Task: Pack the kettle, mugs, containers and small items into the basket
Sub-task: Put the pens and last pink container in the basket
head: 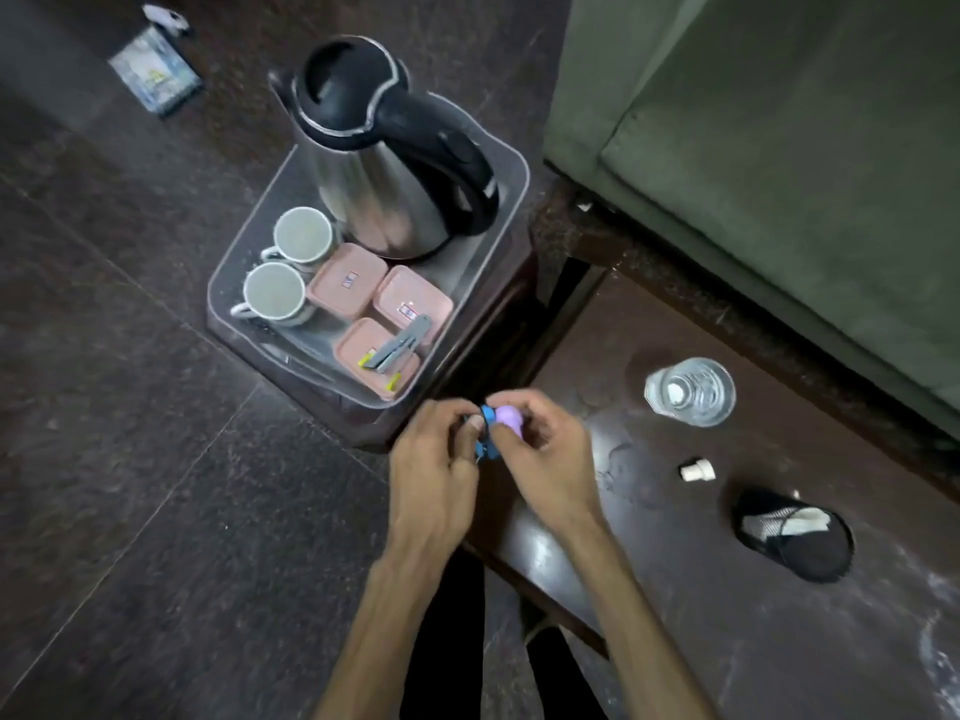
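A clear plastic basket [511,163] stands on a small dark stand. Inside it are a steel kettle [384,200] with a black lid and handle, two white mugs [304,235] [274,292], and three pink lidded containers [347,282] [413,302] [363,344]. Grey clips with yellow tips [400,345] lie on the containers. Just in front of the basket, my left hand [434,470] and my right hand [540,454] together pinch a small blue and purple item [500,417], the left on its blue part, the right on the purple part.
On the dark table at right stand a clear glass [691,391], a small white cap [697,470] and a black mesh holder [792,535] lying on its side. A green sofa [779,148] borders the table. A packet [155,77] lies on the floor far left.
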`<move>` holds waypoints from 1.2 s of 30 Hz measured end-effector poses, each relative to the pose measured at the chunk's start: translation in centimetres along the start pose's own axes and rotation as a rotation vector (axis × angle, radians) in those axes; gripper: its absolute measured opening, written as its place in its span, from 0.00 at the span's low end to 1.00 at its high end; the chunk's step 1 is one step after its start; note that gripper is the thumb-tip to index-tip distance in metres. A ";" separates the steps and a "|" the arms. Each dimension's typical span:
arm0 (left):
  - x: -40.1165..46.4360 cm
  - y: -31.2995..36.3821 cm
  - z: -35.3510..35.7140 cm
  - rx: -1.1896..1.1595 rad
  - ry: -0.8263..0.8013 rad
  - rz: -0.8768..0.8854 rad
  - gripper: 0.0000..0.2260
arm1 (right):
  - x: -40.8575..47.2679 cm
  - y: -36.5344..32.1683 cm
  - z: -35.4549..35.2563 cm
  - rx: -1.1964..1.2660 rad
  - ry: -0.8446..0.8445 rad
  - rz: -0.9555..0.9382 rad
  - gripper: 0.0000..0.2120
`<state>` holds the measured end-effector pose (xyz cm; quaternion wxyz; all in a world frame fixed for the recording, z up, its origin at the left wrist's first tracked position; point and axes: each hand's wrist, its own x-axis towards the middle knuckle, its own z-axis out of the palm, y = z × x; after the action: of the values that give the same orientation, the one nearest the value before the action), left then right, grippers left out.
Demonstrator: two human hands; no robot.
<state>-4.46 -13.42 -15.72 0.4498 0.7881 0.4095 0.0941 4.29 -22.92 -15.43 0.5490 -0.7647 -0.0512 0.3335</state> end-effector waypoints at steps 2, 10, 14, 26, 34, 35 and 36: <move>2.5 0.7 -3.1 0.008 0.073 -0.010 0.06 | 1.6 -3.0 2.5 0.013 -0.034 -0.047 0.08; 12.6 0.1 -9.8 0.161 0.116 0.030 0.08 | 7.6 -9.5 11.0 0.001 0.009 0.046 0.08; 15.3 -2.6 -9.5 0.389 -0.091 -0.022 0.10 | 8.6 -8.9 12.8 -0.351 -0.026 0.067 0.10; 12.2 -4.2 -9.1 0.287 0.001 -0.011 0.13 | 8.8 -9.0 12.5 -0.717 0.054 -0.202 0.13; 9.9 -0.6 -6.8 0.195 0.199 0.011 0.08 | 7.3 -8.3 7.7 -0.503 0.221 -0.177 0.07; 9.5 0.0 -5.9 0.183 0.192 0.035 0.08 | 6.9 -7.7 6.7 -0.498 0.250 -0.156 0.07; 9.0 0.6 -5.0 0.171 0.182 0.066 0.08 | 6.5 -7.0 5.7 -0.493 0.276 -0.135 0.07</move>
<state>-0.85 -3.83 -14.36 0.3385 0.8248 0.4292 0.1448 8.14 -12.70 -13.29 0.3695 -0.9079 -0.1065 0.1666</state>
